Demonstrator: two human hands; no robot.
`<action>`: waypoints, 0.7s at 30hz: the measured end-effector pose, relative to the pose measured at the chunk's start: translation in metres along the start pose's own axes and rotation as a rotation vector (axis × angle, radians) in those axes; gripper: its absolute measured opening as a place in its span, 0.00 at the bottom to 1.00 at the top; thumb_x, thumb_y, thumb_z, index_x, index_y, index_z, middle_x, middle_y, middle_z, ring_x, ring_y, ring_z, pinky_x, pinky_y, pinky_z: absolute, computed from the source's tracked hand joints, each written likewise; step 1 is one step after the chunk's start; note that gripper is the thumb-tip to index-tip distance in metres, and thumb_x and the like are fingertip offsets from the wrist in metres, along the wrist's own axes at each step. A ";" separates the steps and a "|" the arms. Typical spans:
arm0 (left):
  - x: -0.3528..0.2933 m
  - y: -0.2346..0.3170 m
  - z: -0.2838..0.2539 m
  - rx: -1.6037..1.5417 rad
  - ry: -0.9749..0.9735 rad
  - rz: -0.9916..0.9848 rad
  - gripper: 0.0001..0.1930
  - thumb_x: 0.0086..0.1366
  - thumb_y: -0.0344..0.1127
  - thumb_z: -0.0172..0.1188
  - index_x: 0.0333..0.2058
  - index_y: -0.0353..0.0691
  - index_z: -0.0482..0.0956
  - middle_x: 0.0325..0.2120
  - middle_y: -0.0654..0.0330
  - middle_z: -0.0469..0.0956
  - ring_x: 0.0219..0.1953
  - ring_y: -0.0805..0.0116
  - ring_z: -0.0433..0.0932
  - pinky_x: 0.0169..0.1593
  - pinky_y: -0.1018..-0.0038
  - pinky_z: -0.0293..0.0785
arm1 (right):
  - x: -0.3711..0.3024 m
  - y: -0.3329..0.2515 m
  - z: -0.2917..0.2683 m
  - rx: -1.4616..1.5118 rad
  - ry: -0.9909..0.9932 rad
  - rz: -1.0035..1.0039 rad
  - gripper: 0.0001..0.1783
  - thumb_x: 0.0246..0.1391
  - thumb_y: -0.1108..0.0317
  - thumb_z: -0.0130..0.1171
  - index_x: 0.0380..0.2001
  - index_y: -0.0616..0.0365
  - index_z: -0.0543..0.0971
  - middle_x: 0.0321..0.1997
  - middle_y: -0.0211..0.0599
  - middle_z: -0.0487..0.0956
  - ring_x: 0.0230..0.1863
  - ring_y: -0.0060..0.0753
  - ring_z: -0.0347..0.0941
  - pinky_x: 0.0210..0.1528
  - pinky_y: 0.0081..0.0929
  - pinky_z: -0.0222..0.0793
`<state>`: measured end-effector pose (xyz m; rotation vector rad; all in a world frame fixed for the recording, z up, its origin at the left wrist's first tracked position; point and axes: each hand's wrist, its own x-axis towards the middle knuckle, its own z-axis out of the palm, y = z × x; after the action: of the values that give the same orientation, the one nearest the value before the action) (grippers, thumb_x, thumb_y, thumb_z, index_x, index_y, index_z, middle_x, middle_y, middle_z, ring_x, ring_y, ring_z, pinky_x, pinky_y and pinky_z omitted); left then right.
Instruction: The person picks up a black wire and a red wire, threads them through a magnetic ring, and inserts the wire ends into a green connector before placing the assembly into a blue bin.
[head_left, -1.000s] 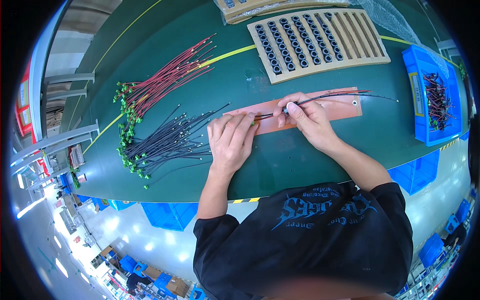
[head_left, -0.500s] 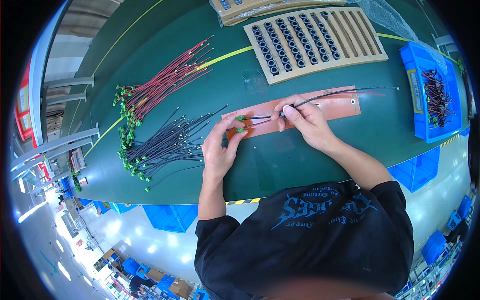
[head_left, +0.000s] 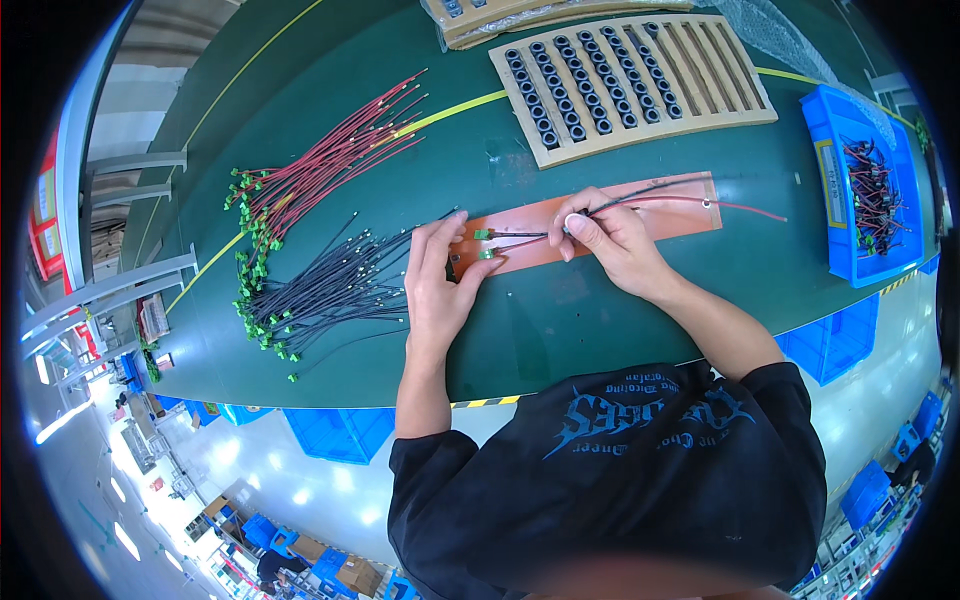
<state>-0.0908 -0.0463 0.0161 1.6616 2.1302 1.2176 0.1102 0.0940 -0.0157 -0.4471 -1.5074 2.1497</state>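
A black wire [head_left: 665, 185] and a red wire [head_left: 740, 207] run through the pinched fingers of my right hand [head_left: 615, 245]. A small dark piece shows at those fingertips, mostly covered. At the wires' left ends sit two green connectors, an upper one [head_left: 484, 234] and a lower one [head_left: 488, 254]. My left hand [head_left: 437, 270] is beside them with thumb and fingers apart; its thumb tip lies at the lower connector, and I cannot tell whether it touches. Under both hands lies an orange-brown board [head_left: 520, 258] on the green table.
Red wires [head_left: 335, 150] and black wires [head_left: 335, 280] with green connectors lie in bundles at left. A slotted tray [head_left: 640, 125] holding rows of dark rings stands at the back. On the right, a blue bin [head_left: 843, 262] contains several wire assemblies.
My left fingers have spread and come off the upper connector. Beyond my right hand, the red wire's free end has swung nearer and the black wire's tip is blurred.
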 end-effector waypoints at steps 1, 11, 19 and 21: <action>0.001 -0.003 -0.002 0.017 -0.054 -0.040 0.26 0.49 0.23 0.75 0.50 0.35 0.81 0.39 0.54 0.82 0.41 0.59 0.80 0.44 0.67 0.78 | 0.001 0.001 -0.001 -0.016 -0.007 0.019 0.12 0.75 0.64 0.45 0.47 0.61 0.73 0.43 0.38 0.78 0.37 0.23 0.73 0.44 0.25 0.73; -0.005 -0.012 -0.001 -0.017 -0.068 -0.038 0.20 0.47 0.26 0.76 0.41 0.30 0.85 0.37 0.54 0.81 0.40 0.56 0.78 0.43 0.66 0.77 | 0.004 -0.020 0.006 0.083 -0.123 0.112 0.14 0.73 0.67 0.46 0.55 0.62 0.71 0.41 0.34 0.76 0.38 0.23 0.73 0.46 0.27 0.73; 0.009 0.062 -0.018 0.570 0.047 0.850 0.18 0.55 0.33 0.64 0.46 0.41 0.86 0.48 0.58 0.82 0.35 0.69 0.76 0.39 0.74 0.71 | 0.006 -0.045 0.008 -0.507 -0.090 0.057 0.10 0.69 0.67 0.53 0.47 0.62 0.74 0.27 0.41 0.79 0.28 0.34 0.78 0.32 0.31 0.74; 0.028 0.099 -0.014 0.771 -0.065 1.005 0.22 0.57 0.33 0.60 0.52 0.37 0.82 0.52 0.55 0.79 0.36 0.70 0.75 0.40 0.73 0.71 | -0.001 -0.039 0.007 -0.774 -0.081 -0.237 0.10 0.68 0.67 0.54 0.47 0.61 0.74 0.29 0.48 0.81 0.32 0.45 0.82 0.33 0.38 0.76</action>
<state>-0.0374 -0.0244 0.1022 3.2658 1.8058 0.3799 0.1150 0.0996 0.0235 -0.3998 -2.2851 1.3578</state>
